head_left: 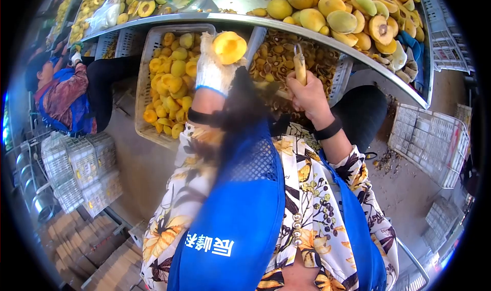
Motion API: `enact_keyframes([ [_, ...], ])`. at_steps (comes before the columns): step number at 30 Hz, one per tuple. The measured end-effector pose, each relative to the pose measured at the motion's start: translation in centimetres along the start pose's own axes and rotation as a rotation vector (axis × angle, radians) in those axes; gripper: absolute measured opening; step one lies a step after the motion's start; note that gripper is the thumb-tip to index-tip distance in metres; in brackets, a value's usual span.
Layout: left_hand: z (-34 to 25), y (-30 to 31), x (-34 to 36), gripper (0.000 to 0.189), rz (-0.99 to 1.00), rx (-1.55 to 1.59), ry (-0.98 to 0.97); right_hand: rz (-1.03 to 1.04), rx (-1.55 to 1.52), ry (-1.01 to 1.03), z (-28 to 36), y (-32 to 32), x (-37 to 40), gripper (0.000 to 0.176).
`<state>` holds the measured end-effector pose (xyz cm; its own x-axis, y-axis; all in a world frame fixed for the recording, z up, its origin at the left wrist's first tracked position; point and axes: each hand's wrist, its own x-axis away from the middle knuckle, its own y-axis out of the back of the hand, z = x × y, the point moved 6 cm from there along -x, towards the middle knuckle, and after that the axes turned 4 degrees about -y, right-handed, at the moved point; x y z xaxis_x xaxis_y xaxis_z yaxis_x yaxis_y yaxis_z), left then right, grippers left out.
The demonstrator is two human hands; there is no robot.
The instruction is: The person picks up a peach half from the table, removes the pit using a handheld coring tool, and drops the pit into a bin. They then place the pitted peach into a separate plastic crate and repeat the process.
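Note:
My left hand (208,68), in a white knitted glove, holds a yellow peach half (229,48) with its cut face and hollow turned up. My bare right hand (311,97) is closed round the wooden handle of a pitting spoon (299,68), whose small curved metal loop points away from me. The tool and the peach half are apart. Below my left hand stands a crate (142,81) filled with yellow peach halves. Beneath and between my hands, a second crate (341,81) holds brown pits and scraps. Dark hair hides part of the space between my forearms.
Peaches (330,9), whole and halved, are heaped on the metal table (232,18), whose raised rim curves in front of me. Another person (64,94) works at the left. White crates (82,165) stand at lower left, and another crate (429,140) on the right-hand floor.

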<state>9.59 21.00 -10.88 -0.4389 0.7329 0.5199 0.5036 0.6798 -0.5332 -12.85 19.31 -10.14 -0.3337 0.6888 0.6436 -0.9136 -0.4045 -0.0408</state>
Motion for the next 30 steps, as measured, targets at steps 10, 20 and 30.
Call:
enact_keyframes([
  [10,-12.7,12.9,4.5,0.034,-0.566,-1.121,-0.703,-0.167,0.261,0.310,-0.7,2.7,-1.1,0.016],
  [20,-5.0,-16.9,-2.6,0.064,0.158,-1.841,-0.692,-0.192,0.410,0.397,3.1,1.9,1.5,0.025],
  [30,0.7,-21.8,-10.9,0.057,0.204,-1.844,-0.440,-0.331,0.356,0.484,3.8,4.6,2.5,0.025],
])
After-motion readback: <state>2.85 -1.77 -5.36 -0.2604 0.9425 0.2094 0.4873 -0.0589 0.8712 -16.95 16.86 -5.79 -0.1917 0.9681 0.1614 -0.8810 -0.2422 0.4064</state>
